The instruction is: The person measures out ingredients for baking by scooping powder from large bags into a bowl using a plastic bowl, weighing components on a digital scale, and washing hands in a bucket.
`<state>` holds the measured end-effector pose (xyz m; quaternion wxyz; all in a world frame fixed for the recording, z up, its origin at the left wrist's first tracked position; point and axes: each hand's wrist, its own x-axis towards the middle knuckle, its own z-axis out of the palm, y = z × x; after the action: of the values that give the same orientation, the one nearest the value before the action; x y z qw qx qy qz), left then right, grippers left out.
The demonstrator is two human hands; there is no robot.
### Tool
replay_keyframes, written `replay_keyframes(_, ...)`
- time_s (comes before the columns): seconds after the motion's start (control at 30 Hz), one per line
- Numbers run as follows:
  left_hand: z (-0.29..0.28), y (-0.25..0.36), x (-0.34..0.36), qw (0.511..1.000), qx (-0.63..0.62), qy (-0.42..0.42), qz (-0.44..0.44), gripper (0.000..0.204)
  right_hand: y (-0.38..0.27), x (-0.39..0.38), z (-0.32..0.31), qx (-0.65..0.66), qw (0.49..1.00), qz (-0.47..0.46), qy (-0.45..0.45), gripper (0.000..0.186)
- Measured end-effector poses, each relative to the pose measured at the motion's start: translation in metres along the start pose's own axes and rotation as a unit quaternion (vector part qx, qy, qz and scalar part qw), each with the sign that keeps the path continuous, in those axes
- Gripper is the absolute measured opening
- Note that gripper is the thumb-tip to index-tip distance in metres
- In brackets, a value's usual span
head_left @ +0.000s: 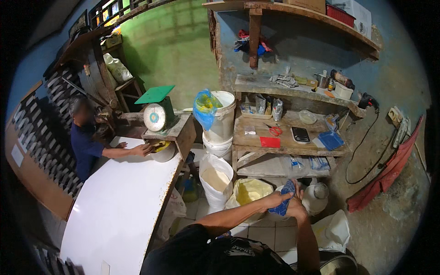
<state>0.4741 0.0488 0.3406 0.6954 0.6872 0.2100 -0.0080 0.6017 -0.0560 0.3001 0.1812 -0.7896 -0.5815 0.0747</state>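
A blue patterned cloth (287, 191) is bunched between my two hands, in front of a low wooden table. My left hand (276, 200) grips it from the left, fingers closed. My right hand (297, 204) wraps it from the right, its fingers partly hidden by the cloth. Just right of my hands stands a whitish rounded container (316, 197). On the left, beneath my forearm, is an open sack with a yellow lining (250, 189). Beside that, a white sack (211, 195) holds a pale, powdery or grainy filling.
At left a co-worker (87, 142) reaches into a pot (164, 155) on a white-topped table (123, 188), near a green scale (158, 110). Stacked buckets (219, 121) stand mid-room. The wooden table (256, 123) holds red scissors (275, 131) and a small digital scale (300, 134). Lower right: metal pot (341, 266).
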Motion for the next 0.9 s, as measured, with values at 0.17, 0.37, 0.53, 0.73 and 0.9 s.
replay_keyframes(0.17, -0.006, -0.038, 0.004, 0.993, 0.095, -0.056, -0.029, 0.062, 0.035, 0.004, 0.020, 0.348, 0.917, -0.030, -0.193, 0.098)
replay_keyframes(0.37, -0.007, -0.023, -0.027, 0.994, -0.105, -0.004, -0.003, 0.046, 0.090, -0.008, 0.022, 0.661, 0.716, 0.144, 0.173, 0.076)
replay_keyframes(0.53, 0.020, -0.036, 0.012, 0.937, -0.347, 0.024, 0.009, 0.048, -0.010, 0.019, -0.005, 0.902, 0.384, 0.010, 0.194, 0.072)
replay_keyframes(0.73, 0.011, -0.004, 0.022, 0.927, -0.287, 0.217, 0.104, 0.032, -0.053, 0.011, 0.000, 0.838, 0.506, 0.027, 0.202, 0.062)
replay_keyframes(0.9, -0.024, 0.024, 0.041, 0.884, -0.345, 0.239, 0.205, 0.032, -0.046, -0.025, 0.022, 0.788, 0.593, 0.125, 0.112, 0.054)
